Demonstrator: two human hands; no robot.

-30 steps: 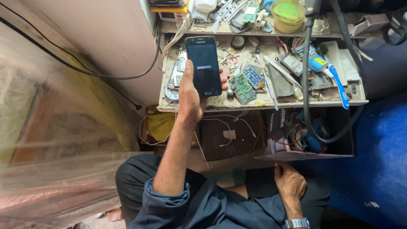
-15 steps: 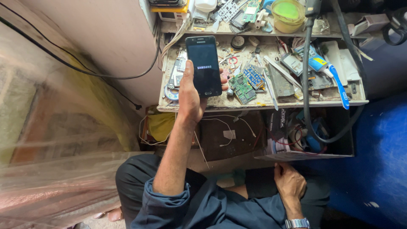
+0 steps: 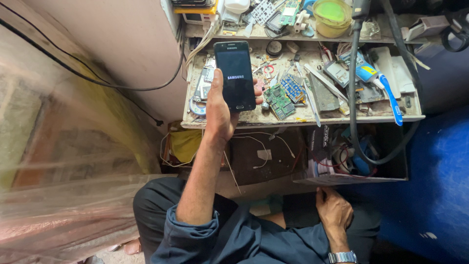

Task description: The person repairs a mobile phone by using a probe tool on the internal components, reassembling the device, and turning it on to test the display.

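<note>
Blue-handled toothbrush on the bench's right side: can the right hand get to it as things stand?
Probably yes. The right hand rests empty on the knee, below the open drawer. The blue-handled toothbrush lies uncovered on the workbench; only a hanging black cable crosses beside it.

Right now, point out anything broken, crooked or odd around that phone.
The black phone in the left hand looks intact, its screen dark but for a logo. On the bench, bare circuit boards lie loose and askew among tools. A drawer below hangs open, spilling tangled wires. The right hand rests on the lap.
</note>
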